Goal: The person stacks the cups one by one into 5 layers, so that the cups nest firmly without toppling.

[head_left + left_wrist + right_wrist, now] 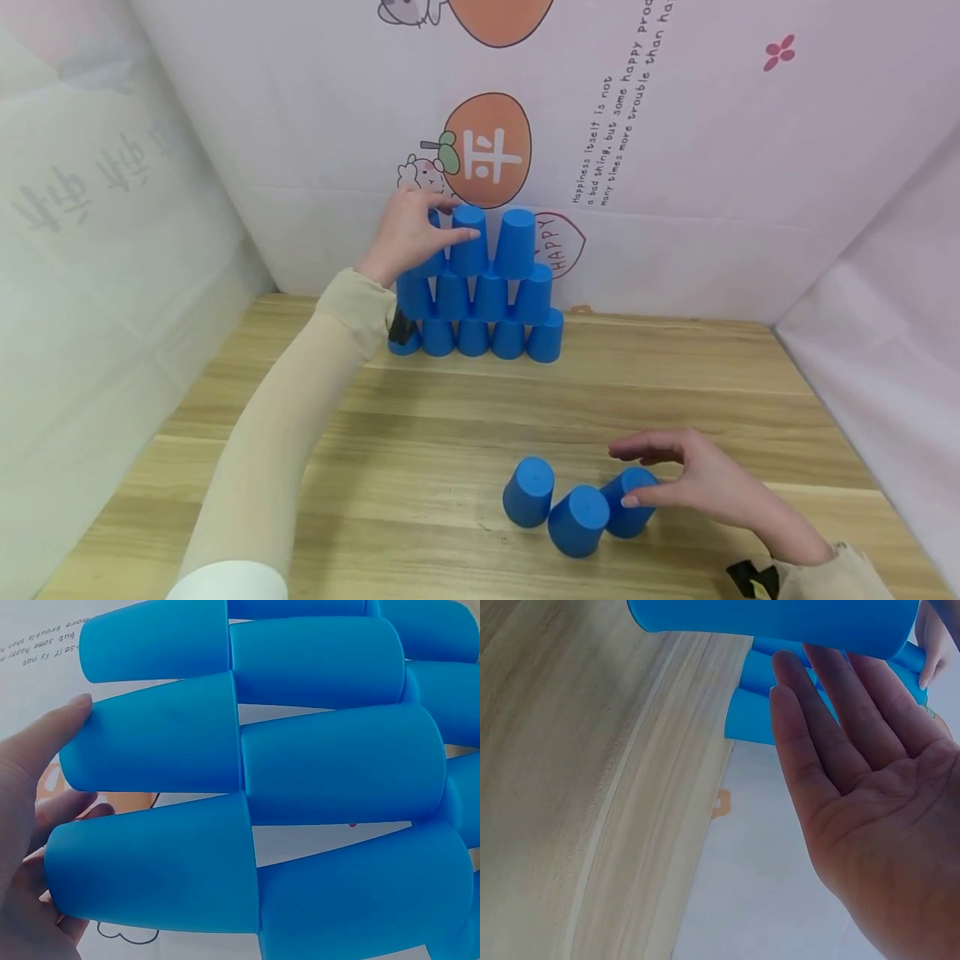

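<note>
Blue cups stand upside down in a three-row stack against the back wall. My left hand (411, 232) is at the top row, its thumb and fingers either side of the middle cup (469, 250); in the left wrist view the thumb touches that cup (154, 739) near its base. The top row's left cup (154, 866) is partly covered by the hand in the head view. At the front right, my right hand (701, 483) reaches around a loose blue cup (628, 521), thumb in front of it, fingers extended beyond. Its fingers look straight in the right wrist view.
Two more loose upturned cups, a left one (527, 496) and a nearer one (576, 525), stand beside the right hand's cup. The wooden table (420, 433) meets printed cloth walls (697, 167) at the back and sides. The lower rows (472, 337) support the top cups.
</note>
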`<state>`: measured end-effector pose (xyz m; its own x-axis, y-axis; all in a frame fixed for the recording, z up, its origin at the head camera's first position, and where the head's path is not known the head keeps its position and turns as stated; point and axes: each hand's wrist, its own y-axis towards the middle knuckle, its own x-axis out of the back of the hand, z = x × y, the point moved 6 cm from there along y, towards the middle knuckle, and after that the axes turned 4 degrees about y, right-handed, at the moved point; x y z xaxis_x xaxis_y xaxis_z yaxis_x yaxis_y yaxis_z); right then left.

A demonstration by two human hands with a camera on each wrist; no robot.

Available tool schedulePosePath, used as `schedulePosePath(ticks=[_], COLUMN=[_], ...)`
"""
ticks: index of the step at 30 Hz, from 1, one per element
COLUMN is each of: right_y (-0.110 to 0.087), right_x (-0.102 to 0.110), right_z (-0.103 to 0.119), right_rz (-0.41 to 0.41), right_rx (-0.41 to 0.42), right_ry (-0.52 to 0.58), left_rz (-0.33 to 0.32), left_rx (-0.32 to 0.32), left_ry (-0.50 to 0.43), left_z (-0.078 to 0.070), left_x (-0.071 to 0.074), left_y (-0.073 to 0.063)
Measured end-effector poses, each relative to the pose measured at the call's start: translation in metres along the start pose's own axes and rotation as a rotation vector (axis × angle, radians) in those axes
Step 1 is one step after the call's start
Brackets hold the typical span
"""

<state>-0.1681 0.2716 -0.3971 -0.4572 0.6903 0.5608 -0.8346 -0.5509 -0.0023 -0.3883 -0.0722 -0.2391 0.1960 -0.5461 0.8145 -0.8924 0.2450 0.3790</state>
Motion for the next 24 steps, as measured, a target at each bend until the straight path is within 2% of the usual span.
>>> schedulePosePath(ticks=[5, 9, 12, 16, 19, 21, 24], right_y=[-0.001, -0.004, -0.006, -0.007, -0.008, -0.008, -0.007], right_x=[0.000, 0.001, 0.001, 0.000, -0.003, -0.005, -0.008], right_z=[0.001, 0.000, -0.002, -0.005, -0.009, -0.011, -0.015], right_rz=[0.010, 0.020, 0.037, 0.076, 0.108, 0.125, 0.138], right_rx=[0.000, -0.003, 0.001, 0.010, 0.008, 0.004, 0.003], right_ry=[0.002, 0.000, -0.009, -0.029, -0.020, -0.008, 0.001], left_rz=[-0.065, -0.144, -0.200, -0.266, -0.244, -0.189, -0.086], left_rx=[0.004, -0.008, -0.050, -0.165, -0.234, -0.253, -0.244], left_ry=[-0.101, -0.156, -0.179, -0.216, -0.276, -0.325, -0.390], left_z=[-0.002, -0.009, -0.018, -0.031, -0.039, -0.042, -0.044], left_x=[0.007, 0.016, 0.021, 0.020, 0.008, -0.005, -0.029], left_y=[-0.005, -0.020, -0.037, -0.062, -0.082, -0.097, -0.120])
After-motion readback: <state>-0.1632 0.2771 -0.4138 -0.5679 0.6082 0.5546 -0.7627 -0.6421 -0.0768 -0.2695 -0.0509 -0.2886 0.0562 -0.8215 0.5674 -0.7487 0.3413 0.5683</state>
